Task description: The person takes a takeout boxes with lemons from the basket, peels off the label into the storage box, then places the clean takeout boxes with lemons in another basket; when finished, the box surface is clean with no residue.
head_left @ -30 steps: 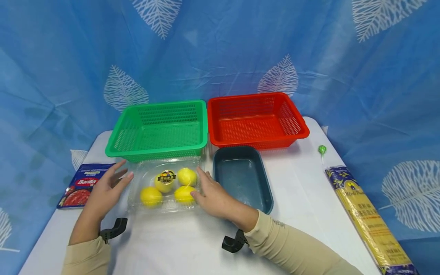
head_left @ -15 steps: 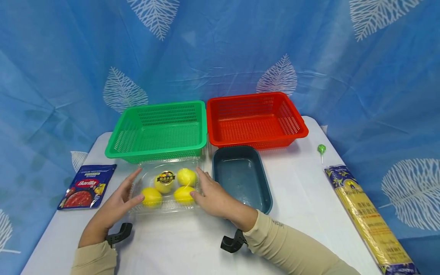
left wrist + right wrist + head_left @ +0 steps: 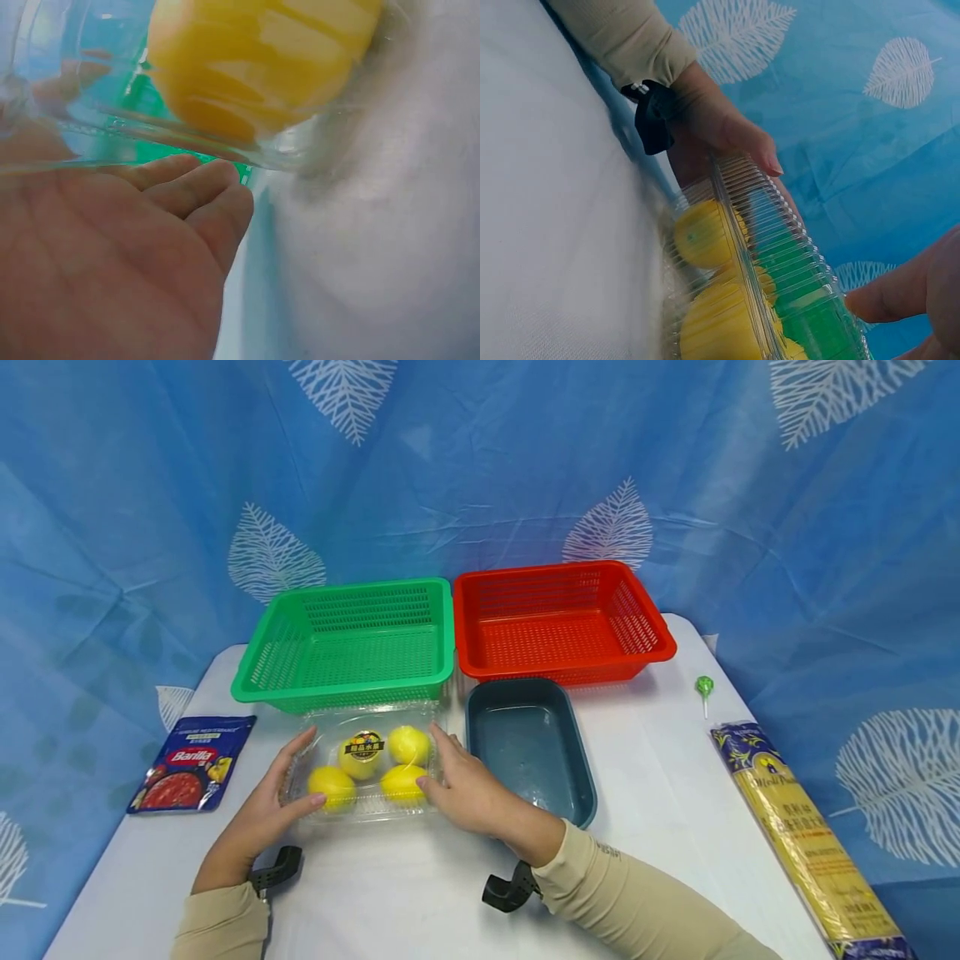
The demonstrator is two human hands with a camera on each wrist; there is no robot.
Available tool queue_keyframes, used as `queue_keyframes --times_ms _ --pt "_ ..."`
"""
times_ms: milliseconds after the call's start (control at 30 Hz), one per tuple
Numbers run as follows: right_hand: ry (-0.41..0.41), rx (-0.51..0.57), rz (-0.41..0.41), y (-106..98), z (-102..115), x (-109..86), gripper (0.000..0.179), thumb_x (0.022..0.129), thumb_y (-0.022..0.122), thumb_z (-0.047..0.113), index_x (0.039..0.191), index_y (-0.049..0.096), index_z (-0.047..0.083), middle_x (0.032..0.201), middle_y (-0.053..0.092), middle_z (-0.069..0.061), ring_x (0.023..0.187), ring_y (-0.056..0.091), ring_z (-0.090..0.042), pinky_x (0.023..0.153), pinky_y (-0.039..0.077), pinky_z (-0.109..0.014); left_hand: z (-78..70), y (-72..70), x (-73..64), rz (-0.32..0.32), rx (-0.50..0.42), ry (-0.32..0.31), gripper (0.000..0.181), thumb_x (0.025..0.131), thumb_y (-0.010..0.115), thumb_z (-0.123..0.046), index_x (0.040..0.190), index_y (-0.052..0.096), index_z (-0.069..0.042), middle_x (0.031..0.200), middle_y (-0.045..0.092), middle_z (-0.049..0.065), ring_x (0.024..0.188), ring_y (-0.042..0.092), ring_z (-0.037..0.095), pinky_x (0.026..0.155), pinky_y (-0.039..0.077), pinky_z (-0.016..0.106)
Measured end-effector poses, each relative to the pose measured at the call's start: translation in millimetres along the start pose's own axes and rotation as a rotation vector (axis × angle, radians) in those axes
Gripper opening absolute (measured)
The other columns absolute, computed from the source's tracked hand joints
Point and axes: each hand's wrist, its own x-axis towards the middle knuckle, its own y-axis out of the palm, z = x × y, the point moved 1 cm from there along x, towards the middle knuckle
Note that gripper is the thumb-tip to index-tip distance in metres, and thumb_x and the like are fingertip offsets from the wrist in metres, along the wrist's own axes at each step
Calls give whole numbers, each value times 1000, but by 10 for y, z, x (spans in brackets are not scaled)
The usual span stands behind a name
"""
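Observation:
A clear plastic clamshell box [image 3: 367,816] with several yellow lemons [image 3: 409,746] inside lies before the green basket, a black-and-gold label on its lid. My left hand [image 3: 262,818] grips the box's left end, thumb over the front corner. In the left wrist view, the palm [image 3: 112,255] and fingers lie along the box wall, close to a lemon [image 3: 262,60]. My right hand [image 3: 476,789] holds the opposite end, thumb toward the lid; some of its fingers are hidden. The right wrist view has the right thumb [image 3: 892,292] at the box's ribbed edge.
A green basket [image 3: 341,700] and a red basket [image 3: 555,675] stand at the back. A dark blue tray [image 3: 583,760] is beside my right hand. A Barilla pouch [image 3: 191,764] lies left; a green lollipop [image 3: 703,685] and a long pasta pack [image 3: 802,835] lie right.
My left hand has moved right, from beside the pouch onto the box's left end, and its thumb now reaches over the corner. The right hand and the box stay in place.

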Motion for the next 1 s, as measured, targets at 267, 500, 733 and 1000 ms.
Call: queue_keyframes --times_ms 267,500,733,1000 --pt "5 21 -19 -11 10 -21 75 104 65 16 166 24 2 168 28 -19 156 20 -37 124 20 -55 -5 28 10 -19 15 -33 94 95 78 -26 169 21 -27 174 17 12 157 5 46 109 3 85" --pt "-5 38 -49 -93 59 -31 77 101 70 17 164 29 2 167 31 -19 150 35 -38 119 32 -56 -22 46 0 -28 17 -40 92 94 78 -26 169 23 -24 173 18 15 157 6 46 109 3 85" --pt "-39 37 -87 -211 115 15 71 101 72 21 162 39 9 161 42 -14 133 55 -42 106 49 -55 -25 42 -8 -30 22 -36 92 95 78 -26 169 23 -24 172 19 17 156 8 48 109 3 85" --pt "-111 51 -90 -238 277 193 50 103 71 17 149 58 3 144 60 -11 121 64 -33 100 55 -41 -25 46 -9 -32 31 -17 88 96 77 -26 168 26 -23 172 20 18 155 9 49 109 3 85"
